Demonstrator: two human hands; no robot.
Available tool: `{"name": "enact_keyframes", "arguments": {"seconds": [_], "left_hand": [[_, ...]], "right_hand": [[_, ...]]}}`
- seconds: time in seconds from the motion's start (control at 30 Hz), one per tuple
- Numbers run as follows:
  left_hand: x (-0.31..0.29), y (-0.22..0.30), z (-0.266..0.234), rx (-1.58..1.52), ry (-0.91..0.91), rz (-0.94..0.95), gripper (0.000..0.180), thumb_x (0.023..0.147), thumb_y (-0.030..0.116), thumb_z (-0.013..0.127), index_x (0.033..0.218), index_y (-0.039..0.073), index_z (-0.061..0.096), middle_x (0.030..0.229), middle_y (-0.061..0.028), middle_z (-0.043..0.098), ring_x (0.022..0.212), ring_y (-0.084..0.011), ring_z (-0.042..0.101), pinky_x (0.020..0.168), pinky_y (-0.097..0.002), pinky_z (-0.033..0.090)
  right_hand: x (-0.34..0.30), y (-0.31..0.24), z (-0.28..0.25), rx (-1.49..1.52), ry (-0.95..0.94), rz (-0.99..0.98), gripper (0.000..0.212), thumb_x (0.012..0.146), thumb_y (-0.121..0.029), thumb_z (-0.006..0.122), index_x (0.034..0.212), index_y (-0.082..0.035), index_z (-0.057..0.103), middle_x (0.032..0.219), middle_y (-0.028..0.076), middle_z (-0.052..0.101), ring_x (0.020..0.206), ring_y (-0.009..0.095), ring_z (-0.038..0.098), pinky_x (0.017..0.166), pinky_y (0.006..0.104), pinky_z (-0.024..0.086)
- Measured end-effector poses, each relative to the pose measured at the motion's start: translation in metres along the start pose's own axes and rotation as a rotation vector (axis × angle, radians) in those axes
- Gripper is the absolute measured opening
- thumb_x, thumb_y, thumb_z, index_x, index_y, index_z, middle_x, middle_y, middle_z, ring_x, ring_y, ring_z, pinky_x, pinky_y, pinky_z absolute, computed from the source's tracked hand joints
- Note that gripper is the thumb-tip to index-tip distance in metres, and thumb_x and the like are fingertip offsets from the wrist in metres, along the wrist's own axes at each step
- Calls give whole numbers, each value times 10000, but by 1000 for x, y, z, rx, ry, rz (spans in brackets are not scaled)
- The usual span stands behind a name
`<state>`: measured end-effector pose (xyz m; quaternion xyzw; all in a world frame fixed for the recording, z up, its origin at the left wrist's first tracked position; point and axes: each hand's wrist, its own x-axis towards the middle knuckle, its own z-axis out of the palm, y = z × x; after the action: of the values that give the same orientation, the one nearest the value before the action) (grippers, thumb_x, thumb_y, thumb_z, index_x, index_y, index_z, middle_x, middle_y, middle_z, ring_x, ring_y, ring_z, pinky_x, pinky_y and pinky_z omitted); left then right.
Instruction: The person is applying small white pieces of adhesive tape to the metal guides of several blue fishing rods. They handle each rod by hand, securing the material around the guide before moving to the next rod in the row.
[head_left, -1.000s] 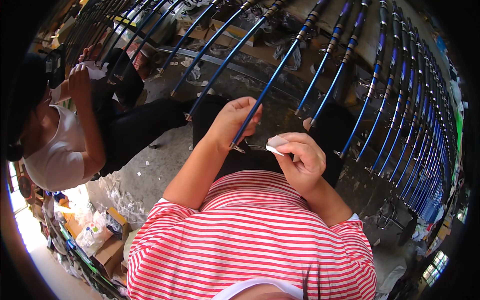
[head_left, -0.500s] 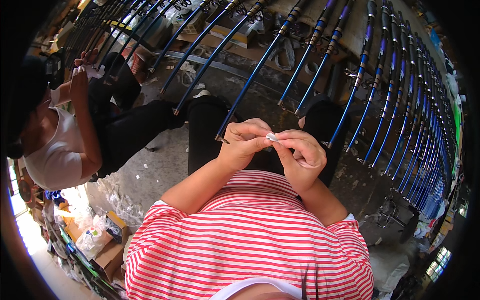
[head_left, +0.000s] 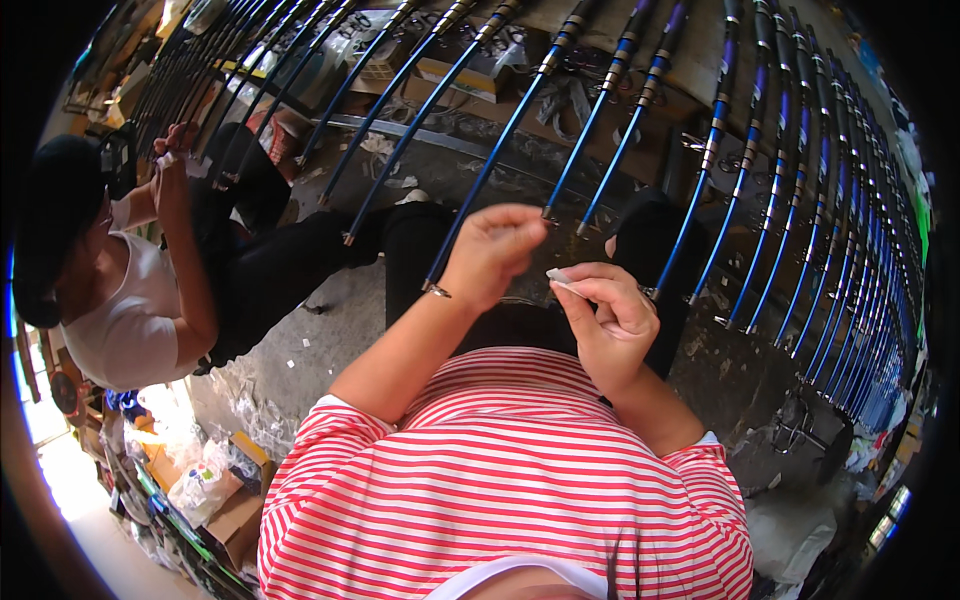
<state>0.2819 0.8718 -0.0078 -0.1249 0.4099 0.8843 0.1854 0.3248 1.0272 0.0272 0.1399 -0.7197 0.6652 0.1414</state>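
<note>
My right hand (head_left: 614,310) pinches a small white slip of paper (head_left: 563,279) between thumb and fingertips, in front of my striped shirt. My left hand (head_left: 495,252), slightly smeared by motion, is up and left of the slip, apart from it. Its fingers are curled in and closed; anything in them is too small to make out. Its fingertips overlap the lower end of a blue fishing rod (head_left: 580,153) in the picture, and contact cannot be told. Another blue rod (head_left: 487,178) passes behind my left wrist.
Many blue and black fishing rods (head_left: 690,225) hang in a row, their lower ends toward me. On the left sits a co-worker in a white top (head_left: 140,310), hands raised near the rods. Cardboard boxes (head_left: 235,520) and plastic bags lie at lower left. White scraps dot the floor (head_left: 290,365).
My left hand has come away from the white slip and moved up, toward a rod's lower end. The slip stays in my right hand. The view has shifted slightly.
</note>
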Motion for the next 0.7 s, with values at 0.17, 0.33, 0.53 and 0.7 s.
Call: {"name": "enact_keyframes", "arguments": {"seconds": [0.17,0.33,0.53,0.7], "left_hand": [[44,35,44,-246,-136,-127,238,887,245,562,973,24,569,653,29,511,433,-11,301,404,-165,232],[55,45,51,-303,-389,-192,243,899,255,531,980,28,562,586,51,440,425,-11,296,383,-167,212],[31,31,28,-464,-522,-266,229,877,176,549,1015,-7,554,652,28,469,460,-16,316,393,-170,231],[13,22,14,-512,-590,-254,290,870,158,550,1072,-50,552,746,-19,539,474,-21,329,400,-173,264]], "right_hand": [[5,-8,-1,56,-23,-8,154,719,87,679,832,7,611,863,134,637,754,165,631,642,233,515],[7,-20,-11,-68,-93,-56,172,711,82,692,829,-11,607,870,120,637,587,59,524,491,165,378],[13,-28,-16,-53,-128,-94,181,703,71,703,818,-26,603,882,108,642,507,4,444,415,146,300],[17,-19,-4,56,-194,-69,154,712,52,695,822,-3,603,840,126,641,717,182,648,598,231,515]]}}
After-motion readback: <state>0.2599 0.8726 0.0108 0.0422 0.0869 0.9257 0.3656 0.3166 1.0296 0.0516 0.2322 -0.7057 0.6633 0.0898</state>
